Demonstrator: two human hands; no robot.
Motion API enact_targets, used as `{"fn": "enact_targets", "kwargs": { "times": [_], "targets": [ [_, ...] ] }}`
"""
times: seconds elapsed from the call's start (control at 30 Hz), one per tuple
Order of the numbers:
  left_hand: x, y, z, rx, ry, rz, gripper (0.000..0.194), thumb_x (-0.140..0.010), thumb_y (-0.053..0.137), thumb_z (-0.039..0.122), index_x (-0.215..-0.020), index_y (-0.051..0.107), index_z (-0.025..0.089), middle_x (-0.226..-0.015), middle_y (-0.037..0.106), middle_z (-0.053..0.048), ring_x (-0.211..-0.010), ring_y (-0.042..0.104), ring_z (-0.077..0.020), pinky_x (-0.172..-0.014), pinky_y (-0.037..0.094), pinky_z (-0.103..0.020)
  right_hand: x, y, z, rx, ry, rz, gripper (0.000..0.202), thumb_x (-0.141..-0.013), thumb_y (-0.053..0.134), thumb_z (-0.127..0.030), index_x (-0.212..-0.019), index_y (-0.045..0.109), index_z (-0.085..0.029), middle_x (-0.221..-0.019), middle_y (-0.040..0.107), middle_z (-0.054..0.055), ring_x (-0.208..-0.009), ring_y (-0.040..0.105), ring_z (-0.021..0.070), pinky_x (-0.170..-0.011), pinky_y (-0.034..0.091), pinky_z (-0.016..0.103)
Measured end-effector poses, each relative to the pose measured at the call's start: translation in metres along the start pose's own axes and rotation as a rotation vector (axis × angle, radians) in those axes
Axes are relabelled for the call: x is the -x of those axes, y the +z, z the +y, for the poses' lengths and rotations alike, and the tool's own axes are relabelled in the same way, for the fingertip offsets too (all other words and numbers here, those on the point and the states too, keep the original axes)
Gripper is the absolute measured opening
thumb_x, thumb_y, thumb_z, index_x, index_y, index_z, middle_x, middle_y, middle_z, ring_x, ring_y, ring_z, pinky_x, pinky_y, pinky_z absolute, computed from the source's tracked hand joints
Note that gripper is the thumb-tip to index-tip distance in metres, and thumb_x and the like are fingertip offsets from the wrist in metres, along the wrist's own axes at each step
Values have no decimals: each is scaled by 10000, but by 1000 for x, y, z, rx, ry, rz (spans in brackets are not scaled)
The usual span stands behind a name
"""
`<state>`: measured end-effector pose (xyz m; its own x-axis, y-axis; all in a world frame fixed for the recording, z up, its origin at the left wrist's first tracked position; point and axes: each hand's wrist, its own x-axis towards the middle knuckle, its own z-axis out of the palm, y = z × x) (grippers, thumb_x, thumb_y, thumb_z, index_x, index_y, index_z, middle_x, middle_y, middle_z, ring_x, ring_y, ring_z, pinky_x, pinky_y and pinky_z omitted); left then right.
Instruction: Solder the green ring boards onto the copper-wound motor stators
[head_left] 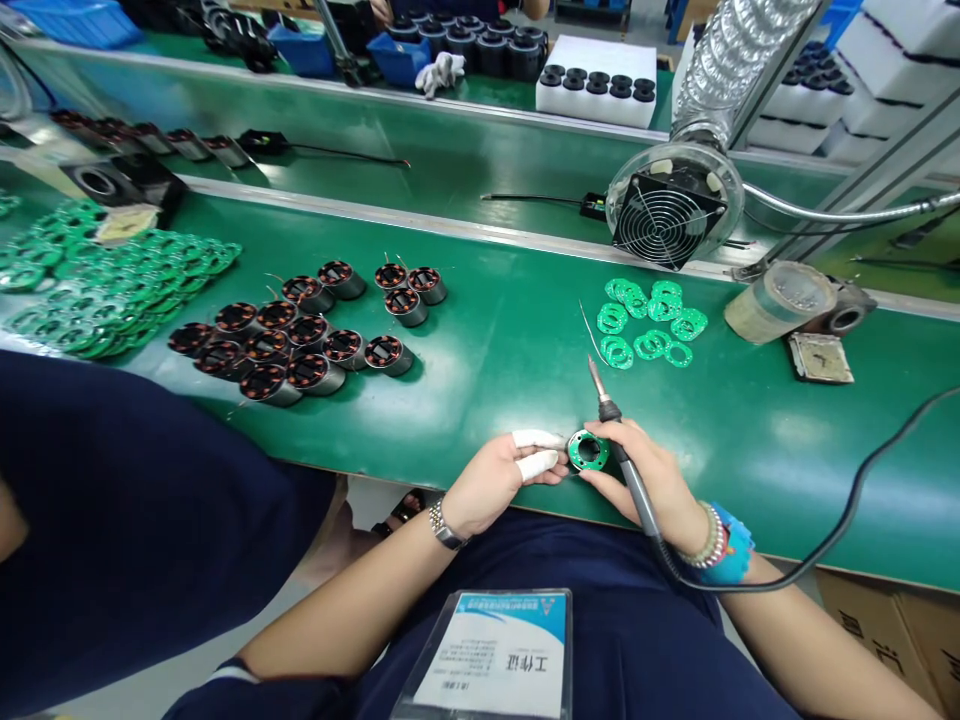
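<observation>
Close to the bench's front edge, a round motor stator topped by a green ring circuit board [588, 451] sits between my two hands. My left hand [510, 478], with white finger cots on thumb and index finger, is closed at its left side; what lies between those fingertips is partly hidden. My right hand [651, 478] grips a soldering iron [634, 480], tip pointing up and away from the part. Its thumb and index finger also touch the part's right side. A thin strand of solder wire [592, 333] lies just beyond the iron's tip.
Several loose ring boards [651, 345] lie ahead. Copper-wound stators [307, 330] stand in a group at left, near stacked board panels [127, 275]. A fan extractor [660, 220], a clear tub [780, 300] and a sponge stand [821, 358] are at right. A co-worker [150, 540] sits at left.
</observation>
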<state>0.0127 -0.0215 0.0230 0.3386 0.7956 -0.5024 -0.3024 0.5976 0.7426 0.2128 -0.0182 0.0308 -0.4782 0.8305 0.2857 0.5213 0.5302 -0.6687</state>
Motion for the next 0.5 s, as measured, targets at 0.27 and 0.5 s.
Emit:
{"fn": "enact_targets", "kwargs": {
  "times": [0.27, 0.5],
  "targets": [
    [-9, 10, 5, -190, 49, -53, 188, -616, 729, 248, -689, 611, 120, -601, 595, 16, -567, 552, -84, -584, 460, -219, 5, 8, -2, 17, 42, 76, 370, -811, 598, -241, -1150, 454, -201, -1041, 588, 93, -918, 580, 202, -806, 501, 353],
    [-12, 5, 8, -231, -64, -85, 235, -606, 729, 287, -689, 597, 112, -578, 608, -10, -537, 578, -98, -554, 482, -224, 4, 7, -2, 2, 38, 69, 388, -803, 603, -238, -1161, 459, -194, -1026, 583, 92, -914, 577, 202, -806, 501, 352]
  ]
}}
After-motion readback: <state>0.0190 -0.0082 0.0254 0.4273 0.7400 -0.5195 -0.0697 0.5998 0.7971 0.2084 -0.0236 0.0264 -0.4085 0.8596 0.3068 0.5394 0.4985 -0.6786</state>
